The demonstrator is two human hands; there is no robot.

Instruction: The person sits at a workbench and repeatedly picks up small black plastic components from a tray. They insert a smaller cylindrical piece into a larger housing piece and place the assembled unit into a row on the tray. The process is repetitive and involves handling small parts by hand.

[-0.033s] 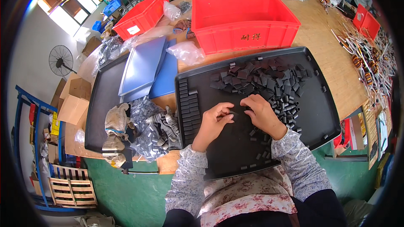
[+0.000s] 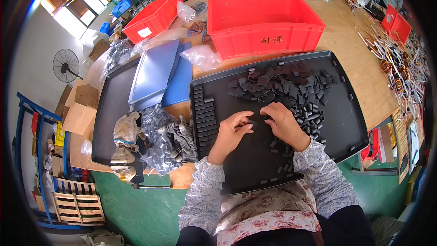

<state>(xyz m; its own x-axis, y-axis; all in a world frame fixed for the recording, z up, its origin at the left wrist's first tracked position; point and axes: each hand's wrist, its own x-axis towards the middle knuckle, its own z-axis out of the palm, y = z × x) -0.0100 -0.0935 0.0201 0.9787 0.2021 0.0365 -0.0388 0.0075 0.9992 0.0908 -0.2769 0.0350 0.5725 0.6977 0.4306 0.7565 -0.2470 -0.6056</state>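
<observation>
Both hands work over a large black tray (image 2: 241, 173). My left hand (image 2: 231, 133) is closed in a pinch on a small black piece (image 2: 252, 122) whose tip shows past the fingertips. Close by on the right, my right hand (image 2: 286, 125) has its fingers curled together; a dark bit seems to sit in them, but I cannot make out its kind. Neat columns of black sleeves (image 2: 205, 118) line the tray's left side. Flat black pieces (image 2: 277, 82) are heaped at the far side, and loose short black tubes (image 2: 310, 118) lie beside and beyond my right hand.
A big red bin (image 2: 266, 41) stands behind the tray, a second red bin (image 2: 152, 20) farther left. Left of the tray lie blue folders (image 2: 157, 73), a plastic bag of grey tubes (image 2: 157, 127) and work gloves (image 2: 125, 132). Wired parts (image 2: 393, 64) are piled at right.
</observation>
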